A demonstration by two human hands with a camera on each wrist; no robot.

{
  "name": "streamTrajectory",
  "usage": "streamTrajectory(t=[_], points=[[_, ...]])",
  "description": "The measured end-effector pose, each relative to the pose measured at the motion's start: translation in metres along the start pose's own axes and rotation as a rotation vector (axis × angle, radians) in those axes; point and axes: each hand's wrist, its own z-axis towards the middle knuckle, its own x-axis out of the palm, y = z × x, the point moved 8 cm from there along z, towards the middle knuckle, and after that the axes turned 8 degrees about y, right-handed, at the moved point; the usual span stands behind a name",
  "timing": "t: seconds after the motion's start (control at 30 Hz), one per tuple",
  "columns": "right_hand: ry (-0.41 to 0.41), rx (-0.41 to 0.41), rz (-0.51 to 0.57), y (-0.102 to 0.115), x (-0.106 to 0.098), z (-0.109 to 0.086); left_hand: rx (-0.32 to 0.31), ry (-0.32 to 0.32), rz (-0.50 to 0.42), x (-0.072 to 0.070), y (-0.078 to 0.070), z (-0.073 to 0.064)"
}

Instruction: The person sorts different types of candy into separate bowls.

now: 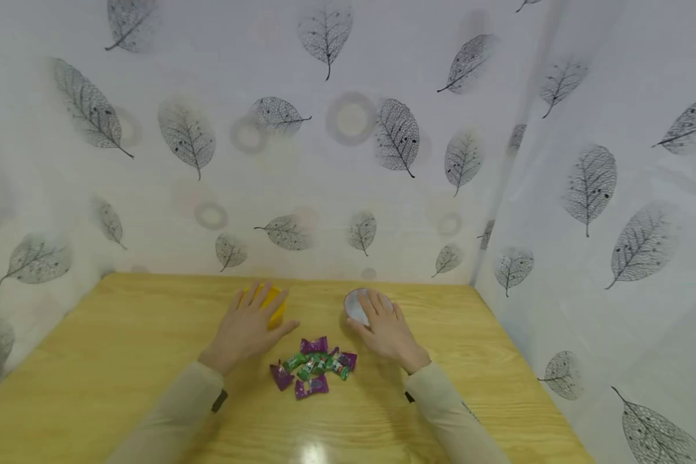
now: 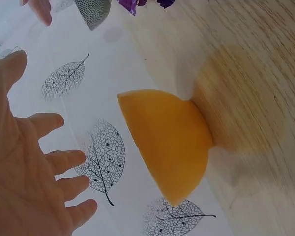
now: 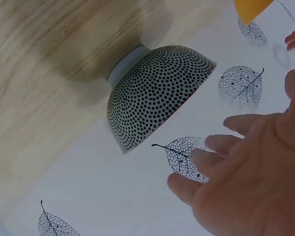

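My left hand (image 1: 246, 328), fingers spread, hovers palm down near a plain orange bowl (image 2: 167, 140). In the left wrist view a gap shows between the fingers and the bowl's rim. On the other side, my right hand (image 1: 385, 332) is held with spread fingers above a white bowl covered in dark dots (image 3: 157, 88), also apart from it. Both bowls stand upright on the table. Between the hands lies a small cluster of wrapped candies, with green wrappers (image 1: 310, 368) in the middle and purple wrappers (image 1: 311, 386) around them. Neither hand holds anything.
The light wooden table (image 1: 122, 348) carries the bowls and candies. A white curtain with a grey leaf print (image 1: 301, 161) hangs along its back edge, and another leaf-printed sheet (image 1: 615, 258) runs down the right side.
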Motion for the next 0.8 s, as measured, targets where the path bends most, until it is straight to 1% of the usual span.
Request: streamTrajectory(t=[0.07, 0.2, 0.3, 0.37, 0.43, 0.53, 0.67, 0.73, 0.8], points=[[-0.023, -0.020, 0.010, 0.000, -0.001, 0.001, 0.008, -0.005, -0.002, -0.002, -0.002, 0.001], [-0.072, -0.073, 0.071, 0.000, -0.005, 0.002, 0.025, -0.015, -0.022, -0.004, -0.004, 0.003], [-0.099, -0.106, 0.162, -0.001, -0.007, 0.004, 0.030, -0.025, -0.062, -0.005, -0.004, 0.004], [-0.121, -0.118, 0.243, -0.003, -0.009, 0.005, 0.040, -0.044, -0.094, -0.007, -0.003, 0.005], [-0.144, -0.110, 0.324, -0.008, -0.011, 0.006, 0.041, -0.059, -0.134, -0.007, -0.002, 0.006], [-0.202, -0.089, 0.457, -0.016, -0.015, 0.006, 0.053, -0.095, -0.200, -0.009, -0.001, 0.007], [-0.274, -0.023, 0.602, -0.029, -0.020, 0.004, 0.053, -0.137, -0.291, -0.012, -0.001, 0.009], [-0.309, 0.005, 0.645, -0.034, -0.022, 0.003, 0.053, -0.156, -0.331, -0.013, -0.001, 0.009], [-0.332, 0.033, 0.666, -0.040, -0.024, 0.002, 0.053, -0.172, -0.368, -0.013, -0.001, 0.010]])
